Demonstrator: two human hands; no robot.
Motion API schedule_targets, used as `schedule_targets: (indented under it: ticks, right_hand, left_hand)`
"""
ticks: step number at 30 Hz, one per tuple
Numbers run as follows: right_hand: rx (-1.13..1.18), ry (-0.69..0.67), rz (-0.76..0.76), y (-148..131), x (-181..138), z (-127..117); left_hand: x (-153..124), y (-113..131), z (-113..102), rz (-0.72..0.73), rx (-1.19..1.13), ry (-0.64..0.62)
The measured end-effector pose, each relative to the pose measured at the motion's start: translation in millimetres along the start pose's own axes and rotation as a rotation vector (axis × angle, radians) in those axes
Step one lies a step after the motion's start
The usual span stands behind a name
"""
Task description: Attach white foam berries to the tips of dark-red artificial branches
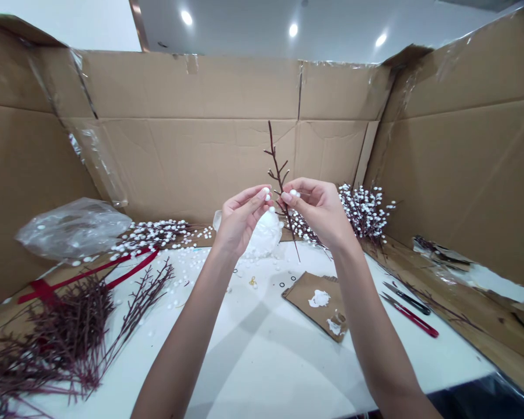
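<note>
in the head view, the left hand (240,215) pinches small white balls (266,190) between thumb and fingers, and the right hand (321,206) grips a brown twig (277,169) by its stem, with more white balls (293,192) at its fingertips. the twig stands nearly upright, leaning a little, above the white surface (244,361) and before the cardboard wall (192,157). the balls look smooth, so too hard or uneven a pinch could shoot one out, and it would be easily lost among the loose balls (171,304) scattered below. the twig's side stubs seem thin; a sideways push could snap one, and too light a hold on the stem could let the twig turn. white paste (319,298) on the cardboard scrap (300,288) shows right beside the right forearm (371,314), so a lowered arm could smear it
</note>
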State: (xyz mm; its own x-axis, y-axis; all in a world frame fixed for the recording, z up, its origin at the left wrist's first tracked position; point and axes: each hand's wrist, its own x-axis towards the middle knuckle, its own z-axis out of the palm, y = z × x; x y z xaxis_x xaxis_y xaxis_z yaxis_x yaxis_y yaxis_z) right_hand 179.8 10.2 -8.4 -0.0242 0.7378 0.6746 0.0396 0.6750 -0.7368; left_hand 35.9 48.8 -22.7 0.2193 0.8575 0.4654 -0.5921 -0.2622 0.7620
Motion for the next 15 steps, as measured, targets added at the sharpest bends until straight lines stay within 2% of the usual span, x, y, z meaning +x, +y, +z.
schedule_targets:
  ticks: [15]
  right_hand:
    - [-0.08, -0.011, 0.026, -5.3, -2.7, 6.0]
  left_hand:
    - [-1.5, -0.2, 3.2, 0.028, 0.017, -0.035]
